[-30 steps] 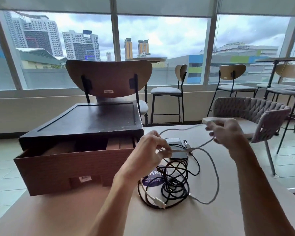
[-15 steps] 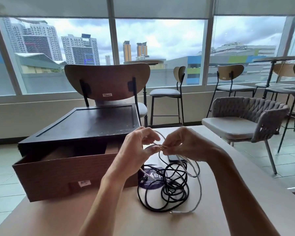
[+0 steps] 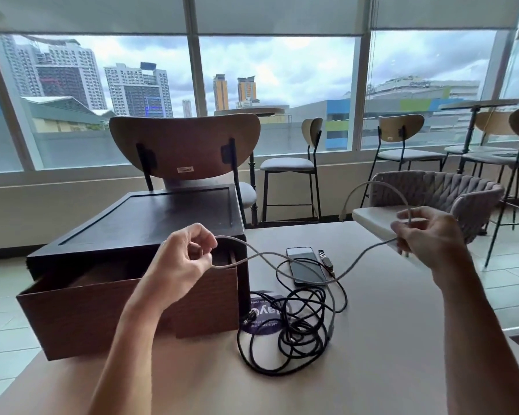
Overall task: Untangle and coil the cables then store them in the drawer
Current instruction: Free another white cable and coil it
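Note:
A grey-white cable (image 3: 351,266) stretches in the air between my hands. My left hand (image 3: 183,262) pinches it in front of the drawer box, with a small loop around its fingers. My right hand (image 3: 426,235) grips it at the right, and a free end arcs up and over that hand. One strand of the same cable runs down to a tangle of black cables (image 3: 294,327) lying on the table. The brown drawer (image 3: 81,310) stands pulled open under the dark box (image 3: 150,226) at the left.
A phone (image 3: 304,265) and a watch (image 3: 325,259) lie on the beige table (image 3: 387,354) behind the tangle. A purple sticker (image 3: 264,316) sits beside the drawer. A wooden chair (image 3: 186,145) stands behind the box, a woven chair (image 3: 450,199) at the right.
My hands were together over the tangle; they have moved apart, the right one far to the right, pulling the grey-white cable out between them.

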`<state>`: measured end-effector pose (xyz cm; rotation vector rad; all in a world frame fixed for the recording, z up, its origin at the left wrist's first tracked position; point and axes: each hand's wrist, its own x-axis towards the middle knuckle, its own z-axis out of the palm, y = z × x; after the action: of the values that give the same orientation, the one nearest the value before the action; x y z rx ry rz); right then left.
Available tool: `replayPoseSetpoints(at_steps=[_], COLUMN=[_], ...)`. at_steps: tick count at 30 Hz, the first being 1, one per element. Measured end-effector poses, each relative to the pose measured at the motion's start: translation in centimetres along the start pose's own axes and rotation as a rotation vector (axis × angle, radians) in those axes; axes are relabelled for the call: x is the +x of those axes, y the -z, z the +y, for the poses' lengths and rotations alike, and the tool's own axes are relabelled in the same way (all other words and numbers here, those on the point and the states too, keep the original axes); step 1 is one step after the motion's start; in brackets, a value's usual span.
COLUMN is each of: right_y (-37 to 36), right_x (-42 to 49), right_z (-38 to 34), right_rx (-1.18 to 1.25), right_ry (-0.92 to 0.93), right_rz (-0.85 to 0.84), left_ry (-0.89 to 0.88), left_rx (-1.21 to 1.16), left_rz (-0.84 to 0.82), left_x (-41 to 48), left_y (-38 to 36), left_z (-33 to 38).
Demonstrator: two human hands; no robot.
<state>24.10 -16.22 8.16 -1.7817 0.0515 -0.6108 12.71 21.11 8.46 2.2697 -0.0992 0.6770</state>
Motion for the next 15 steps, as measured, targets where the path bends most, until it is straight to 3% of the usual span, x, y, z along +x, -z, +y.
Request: replayPoseSetpoints(at_steps=[4, 9, 11, 13, 15], right_y=[-1.5, -3.4, -4.0, -4.6, -4.9], right_x=[-1.5, -3.8, -4.5, -4.9, -5.1], right_z=[-2.6, -6.2, -6.9, -7.3, -7.4], right_rx=[0.107, 0.217, 0.219, 0.204, 0.137], right_ry=[0.072, 0.121, 0.129, 0.138, 0.188], right_rz=[-0.139, -0.293, -0.348, -0.377, -0.417], left_ry=[-0.027, -0.007, -0.021, -0.084, -0.123], left_rx=[0.001, -0.338, -0.263, -0.046, -0.063], left_rz=[-0.047, -0.169, -0.207, -0.139, -0.051], left_x=[-0.2, -0.4, -0.5, -0.5, -0.5], left_y=[-0.4, -1.7, -2.4, -2.9, -3.4], left_z=[2.0, 5.1, 5.7, 6.2, 7.1])
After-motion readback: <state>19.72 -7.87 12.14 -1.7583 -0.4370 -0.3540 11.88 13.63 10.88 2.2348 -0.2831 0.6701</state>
